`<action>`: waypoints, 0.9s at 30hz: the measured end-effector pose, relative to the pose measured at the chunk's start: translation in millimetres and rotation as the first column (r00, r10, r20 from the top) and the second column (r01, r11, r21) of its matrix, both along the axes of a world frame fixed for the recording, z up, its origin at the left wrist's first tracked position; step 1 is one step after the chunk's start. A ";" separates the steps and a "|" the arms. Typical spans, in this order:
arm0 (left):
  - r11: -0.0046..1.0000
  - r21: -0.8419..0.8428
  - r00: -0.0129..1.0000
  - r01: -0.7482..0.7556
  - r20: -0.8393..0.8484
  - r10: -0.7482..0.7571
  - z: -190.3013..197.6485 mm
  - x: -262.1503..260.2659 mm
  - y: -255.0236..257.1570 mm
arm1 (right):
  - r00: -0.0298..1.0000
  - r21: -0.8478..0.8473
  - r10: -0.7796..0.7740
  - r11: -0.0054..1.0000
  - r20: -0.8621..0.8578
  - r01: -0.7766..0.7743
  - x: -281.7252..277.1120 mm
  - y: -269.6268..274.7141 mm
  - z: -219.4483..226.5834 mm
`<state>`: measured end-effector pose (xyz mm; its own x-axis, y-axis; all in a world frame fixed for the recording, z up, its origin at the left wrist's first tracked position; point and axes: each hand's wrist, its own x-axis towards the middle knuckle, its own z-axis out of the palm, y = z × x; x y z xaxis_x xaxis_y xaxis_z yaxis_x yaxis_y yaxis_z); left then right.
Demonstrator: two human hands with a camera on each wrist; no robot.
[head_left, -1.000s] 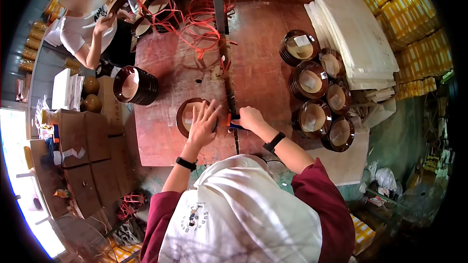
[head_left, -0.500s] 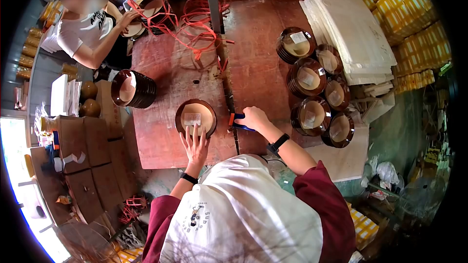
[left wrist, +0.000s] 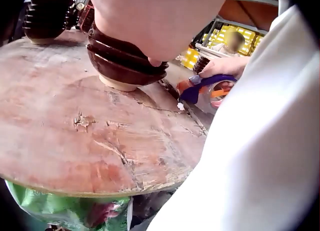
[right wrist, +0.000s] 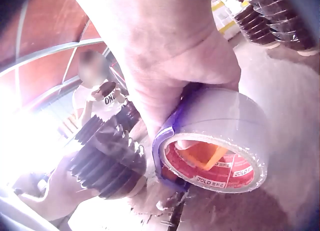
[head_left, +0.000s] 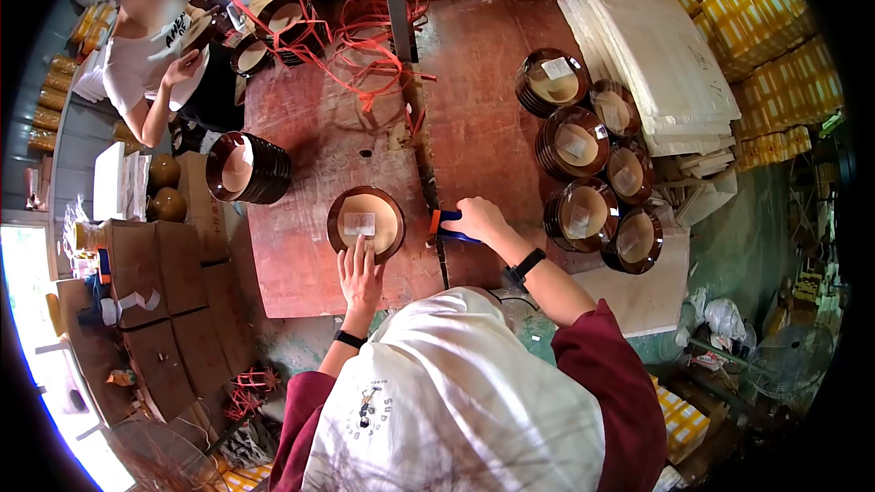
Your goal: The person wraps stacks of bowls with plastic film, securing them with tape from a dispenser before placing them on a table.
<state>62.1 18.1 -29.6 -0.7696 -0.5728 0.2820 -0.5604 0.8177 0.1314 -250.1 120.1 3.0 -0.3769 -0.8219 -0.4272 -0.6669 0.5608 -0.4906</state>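
Note:
A stack of dark brown bowls (head_left: 393, 210) stands on the red table, a clear label (head_left: 359, 224) inside the top bowl. My left hand (head_left: 362, 281) touches the near rim with extended fingers, their tips by the label; in the left wrist view the hand (left wrist: 155, 26) covers the upper side of the stack (left wrist: 122, 66). Just right of the stack, my right hand (head_left: 481, 220) grips a blue and orange tape dispenser (head_left: 453, 228). The right wrist view shows the hand (right wrist: 175, 61) above its wide tape roll (right wrist: 225, 116).
Several bowl stacks (head_left: 574, 146) stand at the right beside white boards (head_left: 656, 55). Another stack (head_left: 264, 169) is at the table's left edge. Red strapping (head_left: 369, 55) lies around a metal post (head_left: 395, 5). A person (head_left: 150, 55) at the back left holds a bowl.
My left hand has come down from over the bowl to its near rim, fingers now closer together. The right hand keeps the dispenser nearly in place. The other person has raised a bowl.

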 end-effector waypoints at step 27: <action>0.864 0.446 0.883 -0.232 -0.276 0.380 49.0 -33.6 -61.4 | 0.981 -0.094 0.194 0.976 -0.014 -0.195 33.6 -60.9 -47.6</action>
